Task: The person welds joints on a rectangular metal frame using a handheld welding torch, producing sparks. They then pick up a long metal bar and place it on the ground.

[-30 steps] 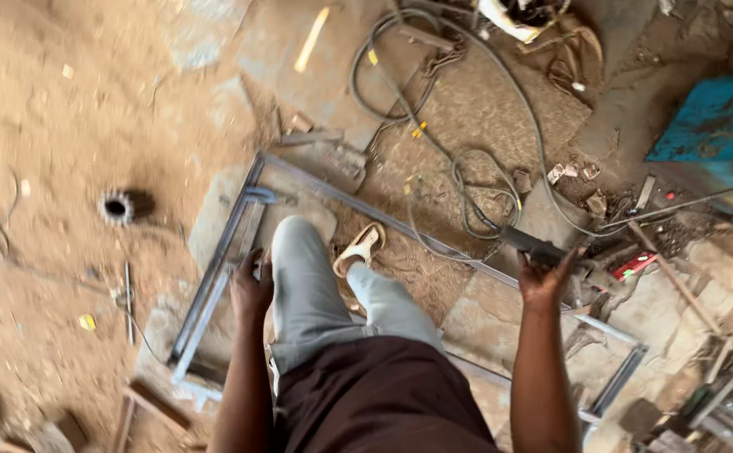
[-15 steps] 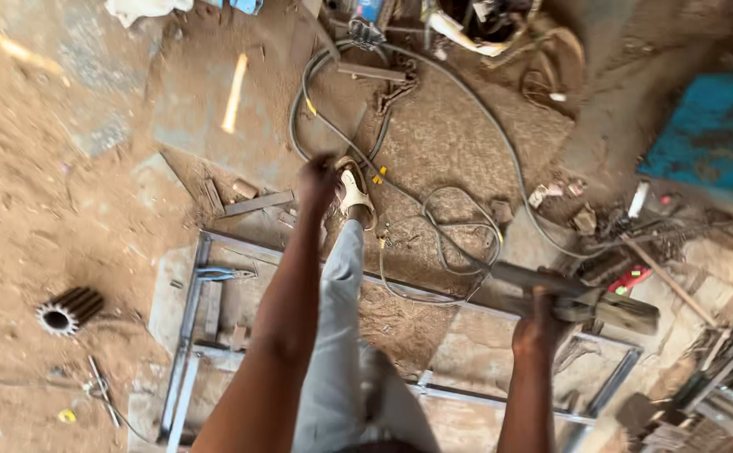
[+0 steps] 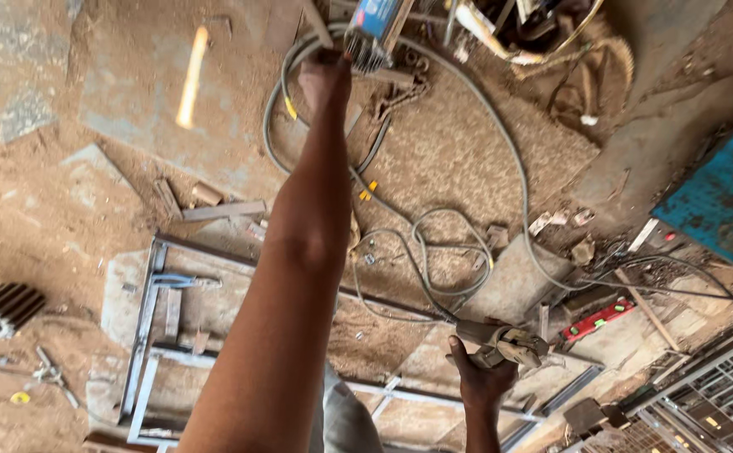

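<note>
Nearest us, our right hand (image 3: pixel 477 382) is clamped on the welding electrode holder (image 3: pixel 505 344), its grey cable (image 3: pixel 433 252) looping over the sandy floor. Below lies the grey steel frame (image 3: pixel 152 335). Farther off, our left hand (image 3: pixel 324 77) reaches the blue welding machine (image 3: pixel 375 25); we cannot tell its grip. Adjusting it seems the step.
</note>
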